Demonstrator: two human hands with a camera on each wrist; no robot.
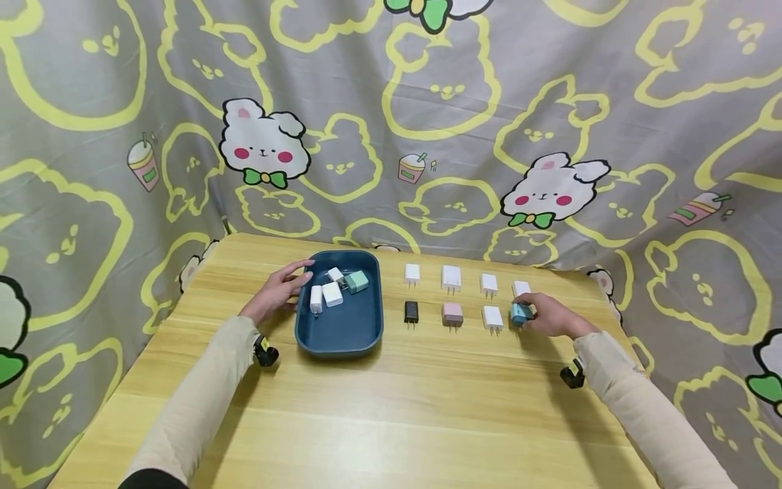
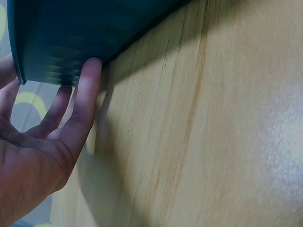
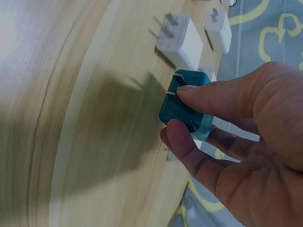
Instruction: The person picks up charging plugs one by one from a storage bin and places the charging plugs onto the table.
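My right hand (image 1: pixel 552 316) pinches a blue plug-in charger (image 1: pixel 520 313) between thumb and fingers; its two metal prongs show in the right wrist view. A white charger (image 1: pixel 521 288) lies just behind it, and another white charger (image 1: pixel 492 317) is to its left. With loosely extended fingers, my left hand (image 1: pixel 276 293) touches the left side of a dark blue tray (image 1: pixel 342 343). Fingertips meet the tray's outer wall (image 2: pixel 52 42) in the left wrist view. Inside the tray are a green charger (image 1: pixel 357 282) and several white ones, including one white charger (image 1: pixel 332 294).
Two rows of chargers stand right of the tray, among them a black charger (image 1: pixel 411 312), a pink charger (image 1: pixel 453 314) and a white charger (image 1: pixel 451 277). The wooden table (image 1: pixel 391 414) ends at a patterned curtain (image 1: pixel 354 102) behind and on both sides.
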